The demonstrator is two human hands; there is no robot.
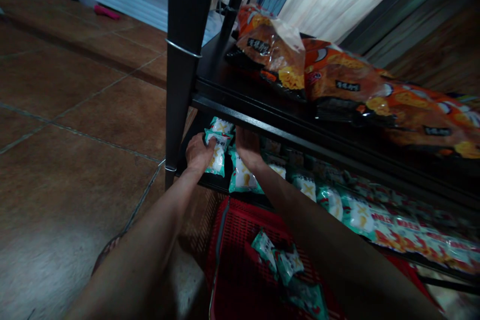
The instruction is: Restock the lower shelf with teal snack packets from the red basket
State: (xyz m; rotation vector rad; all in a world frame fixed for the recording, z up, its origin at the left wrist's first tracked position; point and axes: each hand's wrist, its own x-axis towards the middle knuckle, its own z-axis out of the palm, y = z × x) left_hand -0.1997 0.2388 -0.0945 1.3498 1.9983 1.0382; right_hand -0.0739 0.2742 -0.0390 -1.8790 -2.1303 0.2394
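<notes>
At the left end of the lower shelf, my left hand (200, 152) has its fingers curled round the left side of a green and white snack packet (217, 156), thumb on its front. My right hand (247, 146) reaches in just to the right, fingers stretched out and partly hidden under the upper shelf. Its wrist is over another green and white packet (242, 175). One more packet (222, 126) lies behind the one at my left hand.
Below the shelf stands a red basket (219, 240) with several green packets (288, 264). Orange snack bags (270, 52) lie on the upper shelf (262, 97). A black post (183, 60) rises left of my hands. Brown floor tiles (75, 85) spread at left.
</notes>
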